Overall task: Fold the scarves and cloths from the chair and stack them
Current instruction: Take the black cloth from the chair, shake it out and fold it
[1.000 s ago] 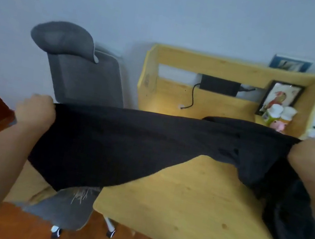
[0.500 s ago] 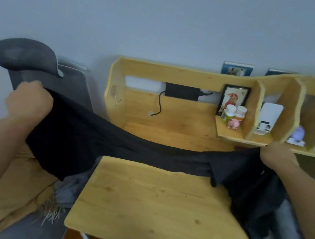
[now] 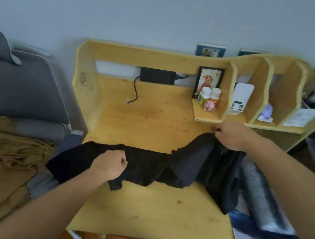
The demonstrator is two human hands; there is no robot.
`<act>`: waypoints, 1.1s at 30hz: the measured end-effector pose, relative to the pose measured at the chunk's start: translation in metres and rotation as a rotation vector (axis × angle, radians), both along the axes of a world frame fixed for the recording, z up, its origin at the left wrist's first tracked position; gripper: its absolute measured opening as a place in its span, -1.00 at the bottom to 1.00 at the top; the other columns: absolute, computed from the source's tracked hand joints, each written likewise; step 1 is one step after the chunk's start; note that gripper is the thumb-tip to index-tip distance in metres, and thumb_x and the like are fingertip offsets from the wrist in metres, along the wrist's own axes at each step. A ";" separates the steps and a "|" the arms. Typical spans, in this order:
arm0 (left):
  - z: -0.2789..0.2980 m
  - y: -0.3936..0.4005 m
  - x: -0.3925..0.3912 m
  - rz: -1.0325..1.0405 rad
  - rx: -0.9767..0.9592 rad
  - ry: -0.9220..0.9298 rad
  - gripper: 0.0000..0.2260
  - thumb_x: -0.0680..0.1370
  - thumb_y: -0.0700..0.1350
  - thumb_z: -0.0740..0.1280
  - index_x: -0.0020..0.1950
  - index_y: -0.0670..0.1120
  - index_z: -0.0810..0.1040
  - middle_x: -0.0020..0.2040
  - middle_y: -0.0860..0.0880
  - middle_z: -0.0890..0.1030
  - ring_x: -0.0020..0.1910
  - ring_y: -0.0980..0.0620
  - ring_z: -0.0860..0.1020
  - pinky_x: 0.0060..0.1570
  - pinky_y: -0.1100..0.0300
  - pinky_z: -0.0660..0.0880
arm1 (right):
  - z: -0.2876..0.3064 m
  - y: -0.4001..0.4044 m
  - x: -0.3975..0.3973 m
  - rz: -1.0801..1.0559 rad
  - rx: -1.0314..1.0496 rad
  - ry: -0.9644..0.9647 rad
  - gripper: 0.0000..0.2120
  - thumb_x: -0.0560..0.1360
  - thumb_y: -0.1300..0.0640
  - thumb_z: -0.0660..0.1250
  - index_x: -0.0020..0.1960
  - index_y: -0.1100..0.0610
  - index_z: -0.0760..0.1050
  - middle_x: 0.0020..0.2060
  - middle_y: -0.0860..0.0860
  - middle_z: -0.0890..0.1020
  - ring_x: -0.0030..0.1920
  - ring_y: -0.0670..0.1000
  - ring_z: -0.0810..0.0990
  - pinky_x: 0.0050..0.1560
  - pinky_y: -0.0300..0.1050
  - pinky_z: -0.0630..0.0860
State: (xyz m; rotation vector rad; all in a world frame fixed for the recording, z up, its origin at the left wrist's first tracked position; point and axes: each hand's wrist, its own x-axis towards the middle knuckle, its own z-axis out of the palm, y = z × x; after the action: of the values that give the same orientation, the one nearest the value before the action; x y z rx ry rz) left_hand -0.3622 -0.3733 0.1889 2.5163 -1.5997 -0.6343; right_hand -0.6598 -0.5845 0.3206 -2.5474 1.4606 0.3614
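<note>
Black scarf [image 3: 144,165] lies bunched across the desk [image 3: 156,214], one end drooping off its left edge. Left hand [image 3: 108,165] grips it with curled fingers; right hand [image 3: 231,135] pinches the raised far end. Best pull both ends apart, flatten it, then fold.

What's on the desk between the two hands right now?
In the head view, only the black cloth spans from the left hand to the right hand, sagging onto the wooden desk; nothing else lies there.
</note>
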 end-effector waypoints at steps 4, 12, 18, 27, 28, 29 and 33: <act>-0.044 0.030 -0.006 -0.037 0.129 -0.039 -0.69 0.66 0.07 0.26 0.38 0.01 0.42 -0.03 0.04 0.59 -0.11 0.03 0.58 -0.15 0.11 0.51 | -0.051 0.035 -0.044 0.056 0.237 0.224 -0.71 0.57 -0.14 0.27 -0.03 0.08 0.57 -0.12 0.01 0.64 -0.11 0.07 0.59 -0.01 0.03 0.56; -0.093 0.037 -0.040 -0.320 0.096 -0.213 -0.56 0.66 -0.03 0.24 0.54 0.07 0.31 0.35 0.02 0.49 0.08 -0.04 0.64 -0.10 0.08 0.56 | -0.124 0.097 -0.118 -0.270 0.282 0.886 -0.49 0.54 -0.06 0.38 0.45 0.03 0.41 0.38 0.00 0.48 0.37 0.08 0.49 0.21 -0.04 0.51; -0.100 0.009 -0.075 -0.352 0.108 -0.168 -0.64 0.66 -0.07 0.22 0.47 0.05 0.37 0.30 0.01 0.50 0.15 -0.06 0.60 -0.10 0.10 0.48 | -0.032 0.086 -0.128 -0.275 0.408 0.742 -0.68 0.63 0.05 0.28 0.34 0.12 0.52 0.11 0.04 0.57 0.13 0.09 0.56 0.13 -0.09 0.50; -0.029 -0.036 -0.034 -0.086 -0.123 -0.022 -0.67 0.66 -0.02 0.25 0.44 0.02 0.45 0.24 -0.02 0.59 0.10 -0.05 0.61 -0.01 0.02 0.59 | 0.180 0.025 -0.065 -0.643 0.344 -1.944 -0.84 0.64 0.17 0.26 0.06 0.21 0.58 -0.11 0.08 0.75 -0.09 0.05 0.74 -0.09 -0.07 0.67; -0.022 -0.036 -0.029 -0.066 -0.145 0.000 -0.67 0.66 -0.02 0.25 0.43 0.01 0.45 0.22 -0.03 0.61 0.07 -0.06 0.61 -0.02 0.02 0.60 | 0.183 0.015 -0.073 -0.669 0.315 -2.007 -0.85 0.62 0.21 0.25 0.01 0.22 0.59 -0.15 0.09 0.73 -0.13 0.06 0.73 -0.14 -0.08 0.66; -0.016 -0.036 -0.026 -0.041 -0.162 0.025 -0.67 0.66 -0.03 0.25 0.43 0.00 0.45 0.20 -0.04 0.63 0.04 -0.06 0.62 -0.04 0.02 0.61 | 0.179 0.007 -0.083 -0.718 0.257 -2.037 -0.86 0.56 0.24 0.25 -0.01 0.22 0.59 -0.19 0.09 0.70 -0.15 0.07 0.72 -0.18 -0.08 0.65; -0.005 -0.031 -0.013 0.044 -0.176 0.070 -0.70 0.67 -0.03 0.25 0.40 0.00 0.46 0.18 -0.04 0.65 -0.06 -0.03 0.62 -0.13 0.07 0.58 | 0.151 0.006 -0.125 -1.162 -0.365 -1.833 -0.67 0.48 -0.08 0.35 0.07 0.16 0.59 -0.15 -0.02 0.66 -0.10 0.02 0.70 -0.14 -0.09 0.65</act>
State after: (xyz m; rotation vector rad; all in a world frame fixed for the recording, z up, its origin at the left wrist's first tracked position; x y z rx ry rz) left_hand -0.3748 -0.4040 0.1839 2.3692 -1.5022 -0.5448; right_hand -0.7852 -0.5786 0.4712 -0.6800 1.5029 -1.8177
